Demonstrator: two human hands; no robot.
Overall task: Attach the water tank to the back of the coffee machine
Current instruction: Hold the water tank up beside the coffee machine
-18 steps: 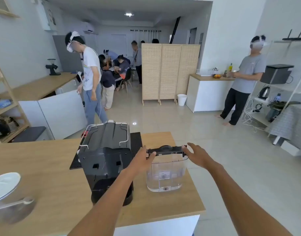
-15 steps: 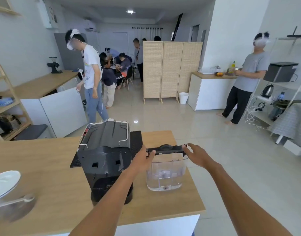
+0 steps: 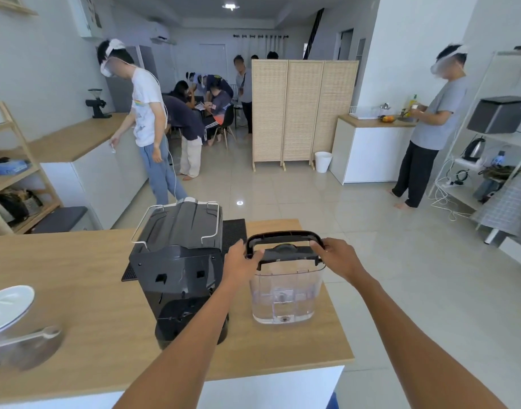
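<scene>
The clear plastic water tank (image 3: 284, 293) with a black lid stands upright on the wooden counter (image 3: 76, 290), just right of the black coffee machine (image 3: 179, 261). The machine's back faces me, with an empty recess low down. The tank's black handle (image 3: 284, 236) is swung up above the lid. My left hand (image 3: 241, 264) grips the left end of the lid and handle. My right hand (image 3: 337, 256) grips the right end. A small gap separates tank and machine.
A black mat (image 3: 234, 234) lies under and behind the machine. A white plate (image 3: 8, 305) and a metal pot with a spoon (image 3: 26, 340) sit at the counter's left. The counter's right edge lies just past the tank. Several people stand beyond.
The tank's black handle has swung up from flat on the lid to upright. Both hands stay on the lid's ends. The camera has moved closer and tilted slightly.
</scene>
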